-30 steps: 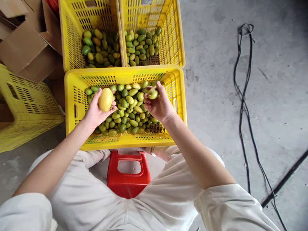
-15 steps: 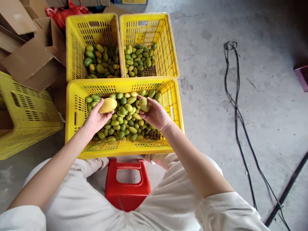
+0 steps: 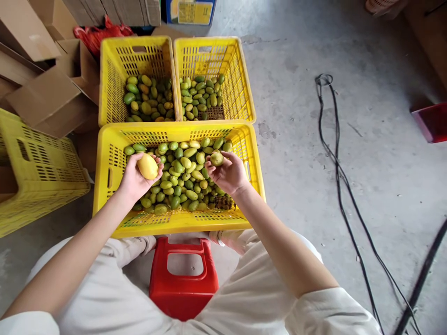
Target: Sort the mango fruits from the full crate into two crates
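Observation:
Fingers of my left hand (image 3: 134, 179) wrap round a large yellow mango (image 3: 147, 166). A smaller green mango (image 3: 216, 159) is held at the fingertips of my right hand (image 3: 230, 173), palm turned up. Both hands are over the front yellow crate (image 3: 174, 229), apart from each other. Inside that crate lies a heap of small green and yellowish mangoes (image 3: 181, 174). Part of the heap is hidden behind my hands and forearms.
Two more yellow crates (image 3: 138, 43) (image 3: 249, 100) with mangoes stand behind the front one. Left are another yellow crate (image 3: 52, 174) and cardboard boxes (image 3: 45, 95). A red stool (image 3: 183, 284) is between my legs. Black cable (image 3: 337, 153) lies on the floor at right.
The yellow mango in my left hand has turned from lying sideways to more upright. My right hand has rotated its green mango and moved slightly right. The view has tilted up a little.

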`<state>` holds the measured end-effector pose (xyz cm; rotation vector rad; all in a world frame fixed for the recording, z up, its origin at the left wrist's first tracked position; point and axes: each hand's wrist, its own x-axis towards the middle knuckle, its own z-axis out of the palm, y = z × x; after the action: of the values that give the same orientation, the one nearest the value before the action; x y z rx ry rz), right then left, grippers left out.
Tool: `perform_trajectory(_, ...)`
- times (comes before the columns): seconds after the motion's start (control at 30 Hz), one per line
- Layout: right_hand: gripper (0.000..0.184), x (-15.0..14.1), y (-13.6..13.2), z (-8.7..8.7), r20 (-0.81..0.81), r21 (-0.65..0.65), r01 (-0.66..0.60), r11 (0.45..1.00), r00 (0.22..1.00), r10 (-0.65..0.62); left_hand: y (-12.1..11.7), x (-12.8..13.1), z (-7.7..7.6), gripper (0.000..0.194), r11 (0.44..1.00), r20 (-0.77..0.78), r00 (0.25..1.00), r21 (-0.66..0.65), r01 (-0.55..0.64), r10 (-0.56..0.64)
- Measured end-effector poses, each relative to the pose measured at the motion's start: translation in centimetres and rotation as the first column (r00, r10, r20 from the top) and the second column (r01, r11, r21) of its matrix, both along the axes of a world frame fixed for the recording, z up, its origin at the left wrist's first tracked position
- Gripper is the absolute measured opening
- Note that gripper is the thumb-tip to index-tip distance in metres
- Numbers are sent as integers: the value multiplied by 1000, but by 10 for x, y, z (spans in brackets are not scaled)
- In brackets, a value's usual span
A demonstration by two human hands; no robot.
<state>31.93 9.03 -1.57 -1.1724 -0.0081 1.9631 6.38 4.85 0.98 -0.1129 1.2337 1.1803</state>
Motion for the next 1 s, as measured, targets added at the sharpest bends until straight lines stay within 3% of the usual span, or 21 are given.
perform_trajectory(0.13,35,0,-2,-1,4,25,-5,1000,1000,5,-2,-2,-1,18,997,-25,997,-17,78,-79)
perform_trajectory(0.33,50,-2,-5,-7,159,159,-177,971,976,152,-2,-4,-2,14,984,-54,982,-13,180,-180)
perform_trajectory(0.47,48,-3,-5,-5,149,164,-272,948,957,249,-2,-3,0,11,981,-49,980,-36,191,-192)
perform_trajectory(0.63,25,-2,-2,3,102,119,-211,970,974,200,0,-5,-1,15,991,-83,988,23,130,-128)
perform_trajectory(0.8,33,-1,1,1,115,152,-116,982,988,99,5,-10,-4,34,995,-84,996,97,-4,12)
perform_trajectory(0.9,39,-1,0,0,77,134,-84,987,994,74,5,-11,-1,38,996,-37,999,91,-4,8)
perform_trajectory(1.0,32,0,0,0,32,91,-65,994,998,63,2,-10,7,32,998,33,999,58,-7,5)
